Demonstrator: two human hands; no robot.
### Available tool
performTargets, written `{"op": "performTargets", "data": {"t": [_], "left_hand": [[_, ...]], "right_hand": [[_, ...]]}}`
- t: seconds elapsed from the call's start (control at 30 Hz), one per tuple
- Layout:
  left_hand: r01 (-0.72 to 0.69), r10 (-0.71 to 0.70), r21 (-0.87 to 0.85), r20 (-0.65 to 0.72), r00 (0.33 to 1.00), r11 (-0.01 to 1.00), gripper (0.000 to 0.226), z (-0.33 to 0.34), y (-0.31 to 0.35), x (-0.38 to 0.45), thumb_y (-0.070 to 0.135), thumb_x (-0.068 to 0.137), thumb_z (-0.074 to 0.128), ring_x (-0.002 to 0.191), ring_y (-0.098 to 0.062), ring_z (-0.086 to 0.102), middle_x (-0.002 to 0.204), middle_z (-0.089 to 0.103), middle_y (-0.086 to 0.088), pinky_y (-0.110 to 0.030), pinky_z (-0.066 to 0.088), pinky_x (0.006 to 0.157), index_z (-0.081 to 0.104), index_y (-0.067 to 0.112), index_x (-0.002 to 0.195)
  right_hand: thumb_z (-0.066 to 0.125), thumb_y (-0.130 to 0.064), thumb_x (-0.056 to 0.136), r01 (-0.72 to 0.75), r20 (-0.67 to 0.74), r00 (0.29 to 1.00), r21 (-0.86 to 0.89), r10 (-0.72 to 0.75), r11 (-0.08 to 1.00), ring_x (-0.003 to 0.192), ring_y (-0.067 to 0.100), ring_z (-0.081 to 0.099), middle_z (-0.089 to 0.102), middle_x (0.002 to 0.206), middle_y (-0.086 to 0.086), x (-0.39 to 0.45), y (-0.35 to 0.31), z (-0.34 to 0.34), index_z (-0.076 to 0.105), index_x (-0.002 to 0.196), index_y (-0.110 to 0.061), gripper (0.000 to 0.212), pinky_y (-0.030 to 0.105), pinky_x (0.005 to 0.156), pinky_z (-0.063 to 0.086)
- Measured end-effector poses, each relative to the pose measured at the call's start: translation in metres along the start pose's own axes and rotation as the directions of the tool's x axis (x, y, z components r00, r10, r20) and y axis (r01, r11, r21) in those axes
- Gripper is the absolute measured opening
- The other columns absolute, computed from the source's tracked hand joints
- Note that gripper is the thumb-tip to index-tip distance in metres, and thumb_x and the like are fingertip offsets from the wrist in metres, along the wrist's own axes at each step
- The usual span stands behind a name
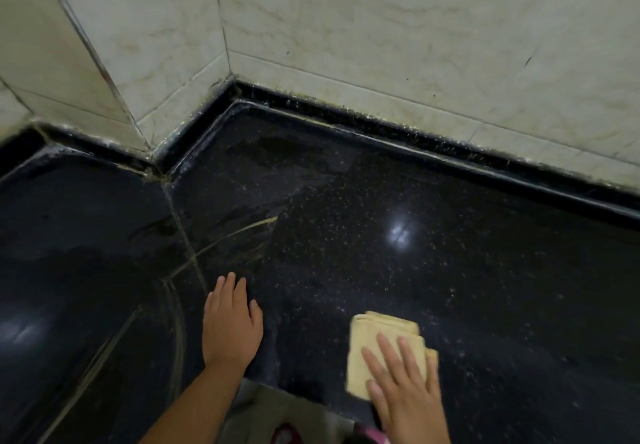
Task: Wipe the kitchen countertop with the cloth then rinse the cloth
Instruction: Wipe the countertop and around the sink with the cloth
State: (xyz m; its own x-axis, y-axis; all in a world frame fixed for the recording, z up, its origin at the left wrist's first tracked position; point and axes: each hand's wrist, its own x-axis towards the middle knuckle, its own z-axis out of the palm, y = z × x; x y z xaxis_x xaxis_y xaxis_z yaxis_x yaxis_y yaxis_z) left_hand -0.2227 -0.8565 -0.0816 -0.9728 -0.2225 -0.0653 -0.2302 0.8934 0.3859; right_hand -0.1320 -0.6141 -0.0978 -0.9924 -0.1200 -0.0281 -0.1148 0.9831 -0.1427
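My right hand presses flat, fingers straight, on the folded yellow cloth, long axis running away from me, near the black countertop's front edge; my left hand rests open alongside.

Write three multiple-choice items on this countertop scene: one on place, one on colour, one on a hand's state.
1. Where does the cloth lie?
A. on the counter, near its front edge
B. against the wall
C. in a sink

2. What colour is the cloth?
A. blue
B. pale yellow
C. red

3. How does the right hand meet the cloth?
A. fist closed round it
B. lifted clear of it
C. flat on top, fingers straight

Answers:
1 A: the cloth sits low in the view, far from the tiled wall.
2 B: it shows pale yellow against the black stone.
3 C: the fingers lie spread on it, while the left hand rests flat on bare counter.
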Motion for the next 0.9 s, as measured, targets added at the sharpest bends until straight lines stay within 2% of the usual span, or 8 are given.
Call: {"op": "performTargets", "data": {"t": [0.07,0.2,0.3,0.37,0.43,0.57,0.73,0.9], "left_hand": [[-0.031,0.031,0.024,-0.003,1.000,0.999,0.039,-0.002,0.003,0.000,0.012,0.092,0.047,0.133,-0.034,0.035,0.138,0.043,-0.022,-0.045,0.026,0.110,0.049,-0.006,0.126],[-0.033,0.038,-0.045,0.126,0.991,0.998,0.048,-0.014,0.005,0.005,0.027,0.099,0.032,0.143,-0.017,0.010,0.154,0.017,-0.005,-0.028,0.008,0.115,0.025,0.010,0.143],[-0.012,0.025,-0.120,0.108,0.994,0.993,0.047,-0.030,-0.005,0.010,0.025,0.098,0.035,0.142,-0.015,0.013,0.153,0.021,-0.002,-0.027,0.012,0.114,0.027,0.013,0.143],[0.005,0.001,-0.160,0.037,0.999,0.987,0.044,-0.040,-0.018,0.016,0.018,0.095,0.043,0.141,-0.019,0.019,0.149,0.030,-0.006,-0.030,0.017,0.113,0.038,0.009,0.137],[0.024,-0.028,-0.168,-0.022,0.999,0.985,0.040,-0.047,-0.033,0.023,0.010,0.090,0.052,0.138,-0.026,0.027,0.143,0.040,-0.013,-0.035,0.022,0.111,0.049,0.002,0.129],[0.031,-0.035,-0.102,-0.046,0.998,0.994,0.036,-0.060,-0.057,0.051,0.004,0.087,0.056,0.133,-0.034,0.034,0.136,0.046,-0.020,-0.042,0.027,0.108,0.055,-0.002,0.122],[-0.022,0.020,-0.044,-0.032,0.999,0.999,0.041,-0.068,-0.054,0.115,0.011,0.092,0.050,0.137,-0.032,0.026,0.144,0.036,-0.019,-0.040,0.021,0.111,0.046,0.001,0.132],[0.021,-0.020,-0.066,0.018,1.000,0.998,0.047,-0.046,-0.042,0.162,0.023,0.097,0.040,0.141,-0.026,0.014,0.151,0.024,-0.012,-0.035,0.015,0.114,0.031,0.008,0.141]], "right_hand": [[0.002,-0.050,0.097,-0.146,0.029,0.989,0.037,0.145,0.989,0.144,0.006,-0.004,0.001,0.155,-0.021,0.008,0.014,-0.009,0.009,0.142,-0.050,0.046,0.040,0.114,-0.001],[-0.010,-0.053,0.093,-0.220,0.251,0.936,-0.133,0.248,0.966,0.129,0.032,0.036,0.046,0.141,-0.003,0.072,-0.003,-0.021,0.047,0.127,-0.037,0.068,0.050,0.099,0.010],[-0.048,-0.065,0.048,-0.037,0.281,0.957,-0.147,0.078,0.988,0.145,0.031,0.000,-0.008,0.153,-0.008,0.131,-0.054,-0.020,0.015,0.145,-0.040,0.118,0.056,0.094,-0.020],[-0.035,-0.062,0.069,0.068,0.267,0.963,-0.108,-0.037,0.992,0.143,0.033,0.014,0.018,0.155,-0.004,0.155,-0.094,-0.019,0.033,0.139,-0.041,0.100,0.056,0.095,-0.021],[0.000,-0.047,0.095,0.144,0.274,0.954,-0.075,-0.118,0.987,0.126,0.034,0.040,0.058,0.130,-0.005,0.151,-0.128,-0.011,0.062,0.114,-0.042,0.065,0.055,0.102,-0.003],[0.009,-0.048,0.096,0.355,0.176,0.924,-0.053,-0.341,0.934,0.144,0.025,0.004,0.046,0.135,-0.013,0.117,-0.128,0.006,0.047,0.121,-0.045,0.045,0.053,0.106,0.005],[-0.004,-0.058,0.092,-0.068,0.173,0.982,-0.066,0.079,0.995,0.144,0.021,0.003,0.008,0.155,-0.015,0.147,-0.033,-0.018,0.015,0.144,-0.041,0.058,0.051,0.111,0.007],[0.019,-0.050,0.097,-0.448,0.339,0.840,-0.008,0.424,0.894,0.144,0.024,-0.013,-0.016,0.156,-0.007,0.263,0.040,-0.057,0.000,0.146,-0.040,0.054,0.056,0.113,-0.002]]}}
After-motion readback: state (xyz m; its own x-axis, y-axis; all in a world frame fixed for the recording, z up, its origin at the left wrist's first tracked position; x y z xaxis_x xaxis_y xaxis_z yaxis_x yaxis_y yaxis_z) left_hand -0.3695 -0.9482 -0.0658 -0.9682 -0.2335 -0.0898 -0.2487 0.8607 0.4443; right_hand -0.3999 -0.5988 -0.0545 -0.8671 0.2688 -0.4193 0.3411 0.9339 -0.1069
